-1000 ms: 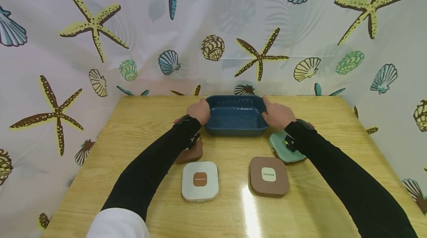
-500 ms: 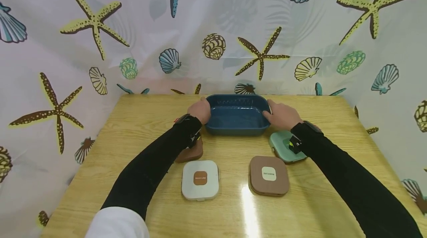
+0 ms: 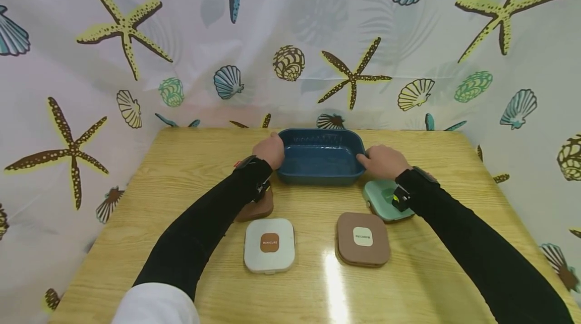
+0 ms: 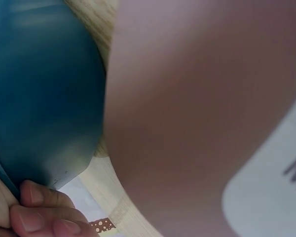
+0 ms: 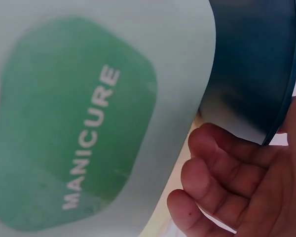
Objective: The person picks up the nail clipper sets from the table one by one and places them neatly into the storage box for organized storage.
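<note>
A deep blue rectangular baking dish point(image 3: 320, 180) stands at the table's far edge. My left hand point(image 3: 270, 151) grips its left end, its fingertips point(image 4: 32, 219) curled at the rim in the left wrist view. At the opposite end is my right hand point(image 3: 386, 160), its thumb at the rim and its other fingers point(image 5: 195, 177) loosely bent beside the outer wall. Under my left wrist lies a brown manicure case point(image 3: 258, 208), partly hidden by the sleeve. A green manicure case point(image 3: 381, 200) lies below my right wrist and fills much of the right wrist view point(image 5: 187, 64).
Nearer to me lie a white manicure case point(image 3: 269, 258) on the left and another brown manicure case point(image 3: 363, 251) on the right. The wooden table point(image 3: 181, 162) meets a cloth point(image 3: 254, 51) printed with starfish and shells at its back and sides.
My right hand has shifted outward to the right, and its hold on the dish's end has loosened. My left hand and the dish have stayed practically in place.
</note>
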